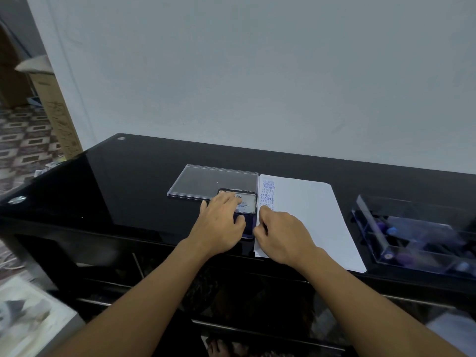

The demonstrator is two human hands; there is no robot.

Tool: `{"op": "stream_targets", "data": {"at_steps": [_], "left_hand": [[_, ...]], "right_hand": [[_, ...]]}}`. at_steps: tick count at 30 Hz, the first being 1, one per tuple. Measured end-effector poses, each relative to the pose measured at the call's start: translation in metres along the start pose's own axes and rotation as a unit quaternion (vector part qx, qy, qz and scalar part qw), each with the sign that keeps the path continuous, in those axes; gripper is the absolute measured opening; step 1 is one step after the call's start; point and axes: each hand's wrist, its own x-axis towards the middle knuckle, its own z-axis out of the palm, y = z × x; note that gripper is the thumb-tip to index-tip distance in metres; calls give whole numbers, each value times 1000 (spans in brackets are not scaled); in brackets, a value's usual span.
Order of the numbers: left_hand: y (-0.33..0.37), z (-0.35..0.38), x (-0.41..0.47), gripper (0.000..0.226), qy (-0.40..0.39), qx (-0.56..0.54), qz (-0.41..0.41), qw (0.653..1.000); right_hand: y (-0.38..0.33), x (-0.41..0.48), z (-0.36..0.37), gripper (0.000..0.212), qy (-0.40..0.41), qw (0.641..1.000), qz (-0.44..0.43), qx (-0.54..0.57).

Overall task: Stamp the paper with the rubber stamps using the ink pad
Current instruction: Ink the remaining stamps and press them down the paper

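Observation:
The ink pad (249,222) lies on the black table beside the left edge of the white paper (309,217). Its labelled lid (247,202) is tilted up over the purple base. My left hand (221,228) holds the lid, fingers on top and thumb under its front edge. My right hand (280,233) lies over the paper's left edge, its curled fingertips pinching the pad's right side. A column of blue "AMENDED" and "SAMPLE" prints (268,194) runs down the paper's left margin. No stamp is in either hand.
A clear plastic cover (206,181) lies flat behind the pad. A clear box (412,235) with several stamps stands at the right of the table. The table's front edge (128,235) is close to my arms. A cardboard box stands on the floor at far left.

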Motion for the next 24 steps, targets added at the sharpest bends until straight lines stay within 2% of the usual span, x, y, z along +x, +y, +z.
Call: {"op": "stream_targets", "data": {"at_steps": [15,24], "left_hand": [[-1,-5,1,44,-2,5,-4,1000],[-4,-6,1,47,-9,7,-13,1000]], "right_hand": [[0,8,-4,21,-29,998,52,22],[-3,4,-5,19,-21,999,30,18]]}}
